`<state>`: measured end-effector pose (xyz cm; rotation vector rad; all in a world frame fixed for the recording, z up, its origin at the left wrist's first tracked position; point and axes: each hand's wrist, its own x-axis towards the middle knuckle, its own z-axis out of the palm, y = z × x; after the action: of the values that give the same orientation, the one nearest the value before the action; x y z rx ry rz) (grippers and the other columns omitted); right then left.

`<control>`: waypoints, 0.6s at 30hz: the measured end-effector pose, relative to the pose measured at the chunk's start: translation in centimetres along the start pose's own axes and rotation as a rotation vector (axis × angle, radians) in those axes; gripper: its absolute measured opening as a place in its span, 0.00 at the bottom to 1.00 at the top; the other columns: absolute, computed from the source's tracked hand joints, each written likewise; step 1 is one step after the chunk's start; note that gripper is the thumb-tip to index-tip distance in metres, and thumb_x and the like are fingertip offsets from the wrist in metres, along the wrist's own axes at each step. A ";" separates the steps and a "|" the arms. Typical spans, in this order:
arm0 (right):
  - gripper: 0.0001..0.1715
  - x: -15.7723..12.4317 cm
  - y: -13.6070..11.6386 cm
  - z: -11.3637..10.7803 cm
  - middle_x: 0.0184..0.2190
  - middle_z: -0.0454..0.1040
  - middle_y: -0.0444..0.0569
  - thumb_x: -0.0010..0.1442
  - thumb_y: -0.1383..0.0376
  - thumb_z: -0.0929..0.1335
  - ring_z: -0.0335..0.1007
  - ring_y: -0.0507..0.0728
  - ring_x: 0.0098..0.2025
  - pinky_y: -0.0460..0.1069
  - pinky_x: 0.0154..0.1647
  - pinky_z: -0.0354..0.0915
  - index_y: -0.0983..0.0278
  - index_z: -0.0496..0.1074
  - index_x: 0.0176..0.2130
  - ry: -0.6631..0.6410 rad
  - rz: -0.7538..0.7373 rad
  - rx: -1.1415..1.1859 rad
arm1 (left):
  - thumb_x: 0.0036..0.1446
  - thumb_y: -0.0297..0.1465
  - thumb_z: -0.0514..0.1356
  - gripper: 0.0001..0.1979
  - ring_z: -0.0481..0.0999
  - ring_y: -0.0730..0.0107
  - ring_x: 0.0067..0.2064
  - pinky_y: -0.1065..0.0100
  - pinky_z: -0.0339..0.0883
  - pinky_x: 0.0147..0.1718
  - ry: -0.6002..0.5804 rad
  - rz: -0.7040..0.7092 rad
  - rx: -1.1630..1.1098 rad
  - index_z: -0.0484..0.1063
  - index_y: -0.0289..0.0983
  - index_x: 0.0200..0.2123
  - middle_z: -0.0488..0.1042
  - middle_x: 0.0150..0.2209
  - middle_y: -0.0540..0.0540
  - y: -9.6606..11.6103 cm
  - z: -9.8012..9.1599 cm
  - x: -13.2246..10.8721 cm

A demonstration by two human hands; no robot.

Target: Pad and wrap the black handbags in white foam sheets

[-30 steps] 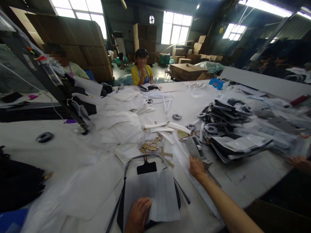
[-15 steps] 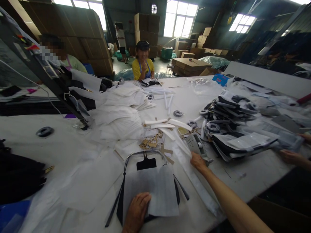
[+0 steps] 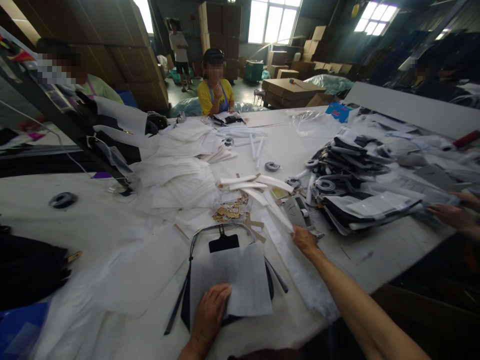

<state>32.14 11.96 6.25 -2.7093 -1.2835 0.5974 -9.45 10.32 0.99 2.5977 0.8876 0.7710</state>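
A black bag (image 3: pixel 186 306) lies in front of me with its handle looped away from me. On top of it rests a thin white sheet (image 3: pixel 249 285), and a black tag-shaped flap (image 3: pixel 224 243) shows above the sheet. My left hand (image 3: pixel 210 307) lies flat on the sheet's left part, fingers stretched out. To the right, my right hand (image 3: pixel 304 241) is closed at the near end of a white foam strip (image 3: pixel 279 214); its fingertips are partly hidden. Just beyond that hand sits a grey tape dispenser (image 3: pixel 296 212).
Stacked white sheets (image 3: pixel 183 182) spread left of centre, near brown hang tags (image 3: pixel 230 210). Piled black bags (image 3: pixel 352 160) stand at right, where a co-worker's hands (image 3: pixel 452 215) reach in. A slanted metal post (image 3: pixel 80 132) rises at left. Another person (image 3: pixel 217 95) sits across the table.
The view has shifted slightly, so the whole scene sits a little higher and further left. Both hands keep their places on the sheet and at the strip.
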 end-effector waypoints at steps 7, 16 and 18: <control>0.11 0.6 0.6 -2.6 0.35 0.79 0.54 0.58 0.68 0.65 0.74 0.59 0.39 0.48 0.38 0.63 0.68 0.77 0.37 -0.170 0.000 0.242 | 0.69 0.31 0.47 0.15 0.77 0.68 0.48 0.66 0.74 0.46 -0.009 -0.007 0.029 0.72 0.41 0.50 0.78 0.46 0.46 0.1 -0.1 0.1; 0.14 0.8 1.4 -12.4 0.32 0.79 0.51 0.54 0.64 0.71 0.73 0.50 0.27 0.43 0.30 0.68 0.69 0.74 0.40 -0.489 -0.053 1.123 | 0.69 0.35 0.48 0.15 0.78 0.72 0.46 0.74 0.73 0.45 0.011 0.043 0.098 0.72 0.45 0.51 0.79 0.45 0.50 -0.3 -0.6 0.6; 0.13 1.3 0.3 -15.0 0.28 0.78 0.47 0.51 0.65 0.74 0.71 0.49 0.23 0.42 0.26 0.68 0.68 0.74 0.37 -0.501 -0.074 1.287 | 0.69 0.36 0.48 0.16 0.79 0.72 0.44 0.76 0.74 0.43 0.006 0.069 0.110 0.72 0.47 0.51 0.79 0.44 0.51 -0.4 -0.8 0.8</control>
<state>38.82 14.14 19.61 -1.4654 -0.6068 1.4780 -9.57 11.16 1.77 2.7360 0.8689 0.7697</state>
